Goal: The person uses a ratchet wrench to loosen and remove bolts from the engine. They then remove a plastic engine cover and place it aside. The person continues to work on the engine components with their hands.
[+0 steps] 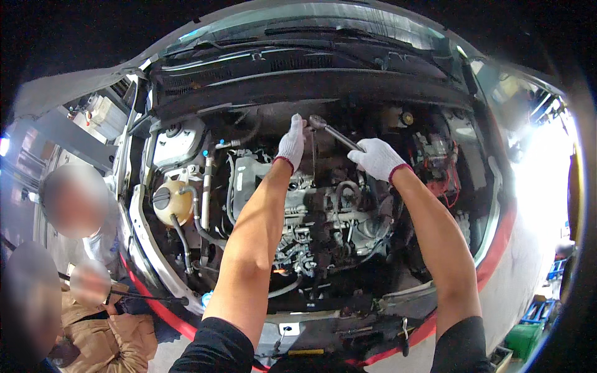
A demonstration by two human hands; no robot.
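Observation:
Both my hands wear white knit gloves with dark red cuffs and reach over a car's engine bay. My right hand [378, 158] is closed round the handle end of a ratchet wrench [339, 135]. The ratchet's head points up and left, and a long thin extension bar [314, 152] hangs from it down toward the engine [298, 205]. My left hand [291, 144] is just left of the ratchet head, its fingers stretched upward and holding nothing that I can see. Whether its fingertips touch the head is unclear. The lower end of the extension is lost among dark engine parts.
A yellowish coolant tank [173, 202] with a black cap and hoses sits at the left. Red wires [444, 189] run by the battery area at the right. A tool with a metal handle [405, 336] lies at the front edge. Several people stand left, one in a tan jacket [106, 336].

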